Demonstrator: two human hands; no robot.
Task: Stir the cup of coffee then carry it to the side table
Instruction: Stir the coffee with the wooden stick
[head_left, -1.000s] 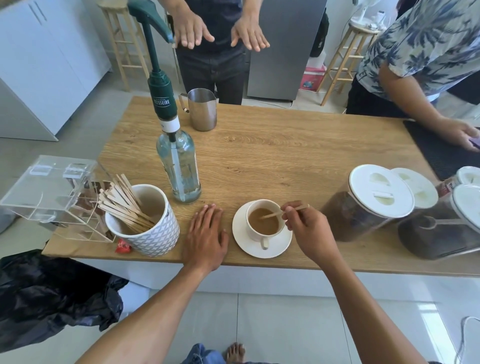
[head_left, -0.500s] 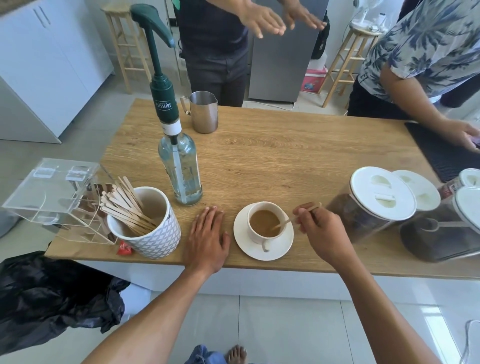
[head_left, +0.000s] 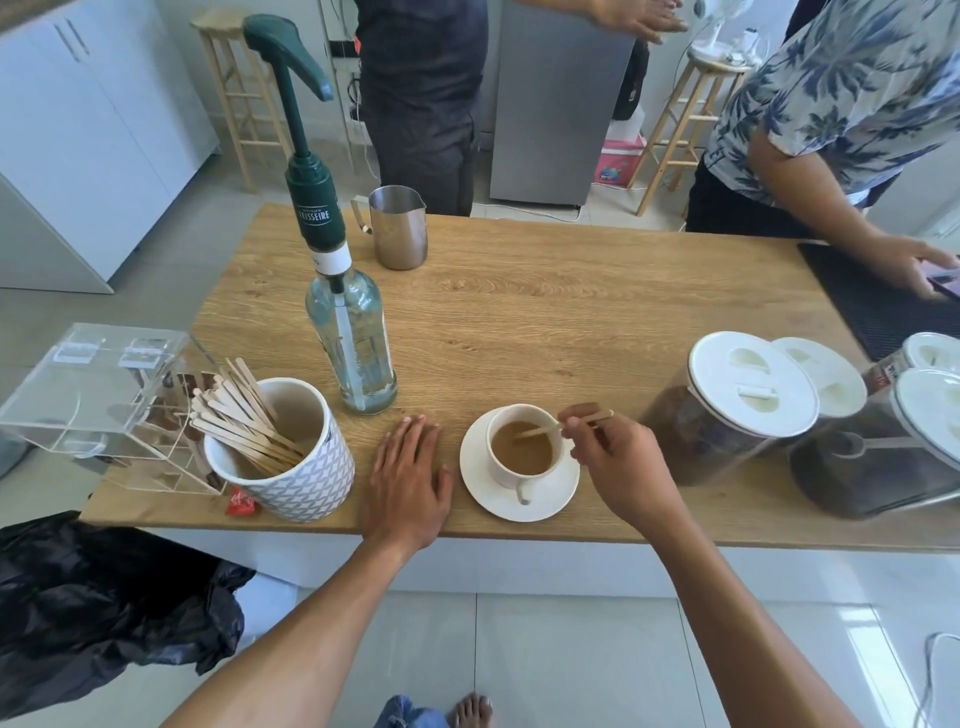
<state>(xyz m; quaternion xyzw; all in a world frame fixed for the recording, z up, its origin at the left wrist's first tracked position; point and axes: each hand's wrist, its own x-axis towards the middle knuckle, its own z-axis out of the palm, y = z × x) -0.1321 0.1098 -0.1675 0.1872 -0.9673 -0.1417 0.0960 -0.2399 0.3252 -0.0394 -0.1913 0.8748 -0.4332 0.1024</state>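
A person stirs a cup (head_left: 523, 448) of milky coffee with a wooden stick (head_left: 556, 427) at the near edge of a wooden tabletop (head_left: 545, 312). The cup sits on a white saucer (head_left: 550, 499), handle toward the person. The right hand (head_left: 618, 457) pinches the stick between fingertips, its tip dipped in the coffee; the left hand (head_left: 408, 475) lies flat and spread on the tabletop just beside the saucer, holding nothing. A mug (head_left: 291, 467) of spare sticks and a pump bottle (head_left: 350, 332) stand to the left, lidded jars (head_left: 748, 384) to the right. With the coffee fairly high, small slow circles clear of the rim would best avoid slopping; the side table is not in view.
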